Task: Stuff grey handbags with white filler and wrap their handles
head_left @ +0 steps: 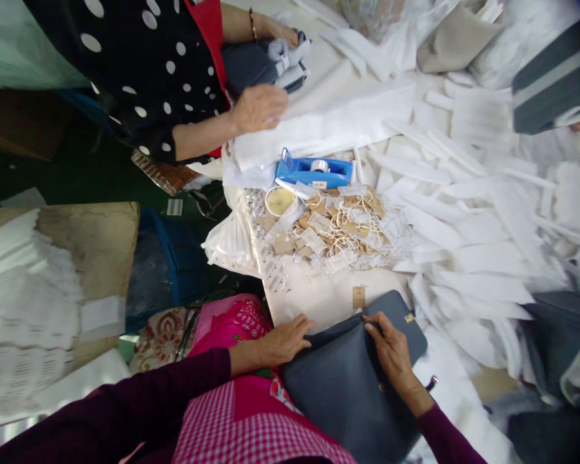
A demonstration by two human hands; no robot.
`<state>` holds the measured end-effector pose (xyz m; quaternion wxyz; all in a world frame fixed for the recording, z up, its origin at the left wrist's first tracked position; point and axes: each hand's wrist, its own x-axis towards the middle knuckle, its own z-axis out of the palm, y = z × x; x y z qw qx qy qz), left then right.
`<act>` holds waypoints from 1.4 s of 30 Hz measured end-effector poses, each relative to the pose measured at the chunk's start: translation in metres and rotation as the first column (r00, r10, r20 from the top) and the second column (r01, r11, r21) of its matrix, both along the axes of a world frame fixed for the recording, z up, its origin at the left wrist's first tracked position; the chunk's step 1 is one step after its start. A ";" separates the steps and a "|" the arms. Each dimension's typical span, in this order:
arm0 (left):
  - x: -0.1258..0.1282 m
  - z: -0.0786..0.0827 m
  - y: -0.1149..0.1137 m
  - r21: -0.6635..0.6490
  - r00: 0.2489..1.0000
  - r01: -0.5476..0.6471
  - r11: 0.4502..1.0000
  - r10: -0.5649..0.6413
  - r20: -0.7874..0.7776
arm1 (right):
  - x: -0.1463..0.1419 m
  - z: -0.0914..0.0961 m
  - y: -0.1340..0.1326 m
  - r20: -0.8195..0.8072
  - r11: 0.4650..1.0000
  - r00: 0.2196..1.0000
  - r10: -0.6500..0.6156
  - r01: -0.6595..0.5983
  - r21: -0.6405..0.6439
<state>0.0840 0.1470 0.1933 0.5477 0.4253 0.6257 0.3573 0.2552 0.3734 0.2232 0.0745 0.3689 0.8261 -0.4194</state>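
Note:
A dark blue leather handbag (348, 386) lies in front of me at the table's near edge, its flap with a small gold clasp (408, 318) turned up. My left hand (285, 339) rests on the bag's left top edge, fingers curled over it. My right hand (391, 348) grips the bag's opening near the flap, fingers bent onto the rim. A single brown paper tag (358, 297) lies just beyond the bag.
A heap of brown and white string tags (341, 229) sits mid-table with a round tape roll (280, 201) and a blue tape dispenser (314, 171). White paper strips (464, 212) cover the right side. Opposite, a person in a polka-dot top handles white sheets (319, 122).

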 end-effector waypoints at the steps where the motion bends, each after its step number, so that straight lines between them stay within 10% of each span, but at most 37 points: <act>1: 0.005 -0.007 0.003 -0.014 0.999 -0.021 1.000 0.020 -0.044 | 0.000 -0.002 -0.002 -0.001 1.000 1.000 -0.004 0.004 0.007; 8: 0.024 -0.038 0.028 -0.099 0.987 0.068 0.993 -0.081 -0.139 | 0.004 -0.011 -0.001 -0.002 0.998 0.999 -0.055 0.055 0.041; 23: -0.012 -0.013 0.039 -0.452 0.887 0.091 0.887 -0.279 -0.368 | -0.028 -0.046 -0.017 0.020 0.987 0.999 0.029 -0.031 0.155; 27: -0.027 0.003 0.048 -0.303 0.933 0.068 0.951 -0.168 -0.318 | -0.030 -0.054 -0.015 0.002 0.990 0.999 -0.034 0.034 0.139; 32: -0.026 0.026 0.051 -0.240 0.988 0.143 0.960 -0.122 0.100 | -0.025 -0.056 -0.013 -0.028 0.988 0.993 -0.118 0.121 0.096; 42: -0.014 0.003 0.069 -0.236 0.973 0.153 0.960 -0.188 -0.131 | -0.033 -0.052 -0.014 -0.058 0.976 0.978 -0.199 0.203 0.082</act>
